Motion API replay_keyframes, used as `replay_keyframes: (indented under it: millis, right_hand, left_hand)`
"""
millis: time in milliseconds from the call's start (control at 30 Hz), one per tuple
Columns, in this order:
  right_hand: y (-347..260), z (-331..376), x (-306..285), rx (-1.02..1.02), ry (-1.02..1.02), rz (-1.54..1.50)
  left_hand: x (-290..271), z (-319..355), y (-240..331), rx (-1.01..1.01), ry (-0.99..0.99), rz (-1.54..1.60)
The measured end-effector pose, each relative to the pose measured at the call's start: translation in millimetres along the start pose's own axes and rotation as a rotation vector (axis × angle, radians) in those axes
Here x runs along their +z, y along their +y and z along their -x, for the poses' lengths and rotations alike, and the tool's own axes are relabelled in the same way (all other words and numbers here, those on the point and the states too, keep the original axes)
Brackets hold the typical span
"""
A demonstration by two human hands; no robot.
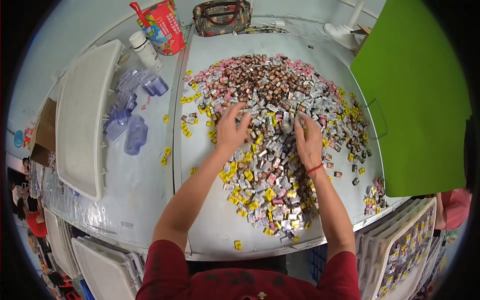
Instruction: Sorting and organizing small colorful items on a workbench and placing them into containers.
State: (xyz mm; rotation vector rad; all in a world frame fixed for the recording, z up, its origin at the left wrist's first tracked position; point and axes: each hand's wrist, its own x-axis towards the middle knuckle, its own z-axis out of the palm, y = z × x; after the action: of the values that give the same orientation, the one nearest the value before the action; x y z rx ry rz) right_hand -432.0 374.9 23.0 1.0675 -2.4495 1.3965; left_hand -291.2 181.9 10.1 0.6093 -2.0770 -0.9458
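Along the left edge of the frame a white plastic tray [80,120] lies upside down on the grey desk [145,190]; right of it sit about five clear bluish plastic moulds [131,107], a white bottle [145,50] and a red carton bag [161,26]. At upper centre stands one patterned handbag [221,16]. Centre frame holds the heap of small wrapped candies [270,125], pink, brown, silver and yellow, far too many to count, certainly several hundred, with strays scattered toward the tray. The left hand [231,131] rests palm down on the heap's left part, fingers spread, its grip open and holding nothing that shows. The right hand [308,142], a red band [315,169] at the wrist, presses into the heap just right of centre with fingers curled among the pieces; whether its grip encloses any cannot be told. Judged by look, each candy is light, small and firm, its glossy wrapper slippery; single pieces suit a fingertip pinch across the short sides, many a scooping palm. At the right stands one green board [415,95]; lower right, one white tray with sorted candies [405,250].
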Motion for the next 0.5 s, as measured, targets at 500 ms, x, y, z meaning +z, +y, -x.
replay_keyframes:
  millis: [500]
  right_hand:
    - [-12,-106,59,-0.122,-0.321,0.182]
  left_hand:
    - [48,-120,-59,0.021,-0.415,-0.037]
